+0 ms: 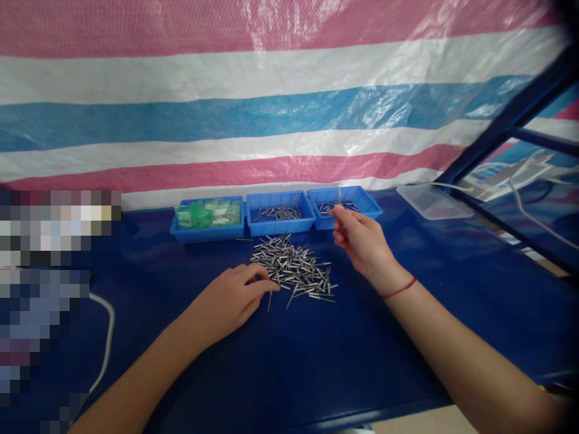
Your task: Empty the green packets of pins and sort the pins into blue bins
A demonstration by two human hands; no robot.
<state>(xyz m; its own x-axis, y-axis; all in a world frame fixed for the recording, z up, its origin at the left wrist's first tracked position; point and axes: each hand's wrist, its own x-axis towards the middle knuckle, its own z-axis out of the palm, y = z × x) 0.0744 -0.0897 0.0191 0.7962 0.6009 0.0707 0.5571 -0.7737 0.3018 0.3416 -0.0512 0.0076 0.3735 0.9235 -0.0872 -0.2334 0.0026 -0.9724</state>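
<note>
A loose pile of silver blind rivets point(296, 265) lies on the dark blue table. My left hand point(233, 298) is at the pile's left edge, its thumb and fingertips closed together on a rivet there; the fingers partly hide it. My right hand point(362, 238) is raised at the front of the right blue bin point(373, 211), fingers pinched around a thin rivet point(339, 194) that points upward. Some rivets lie inside that bin, partly behind this hand. The middle blue bin point(280, 226) also has rivets in it.
The left blue bin point(210, 234) contains green and clear plastic packets point(203, 214). A translucent lid point(432, 202) lies to the right, near a white cable point(529, 202) and a blue metal frame point(488, 126). A striped plastic sheet point(271, 114) hangs behind the table.
</note>
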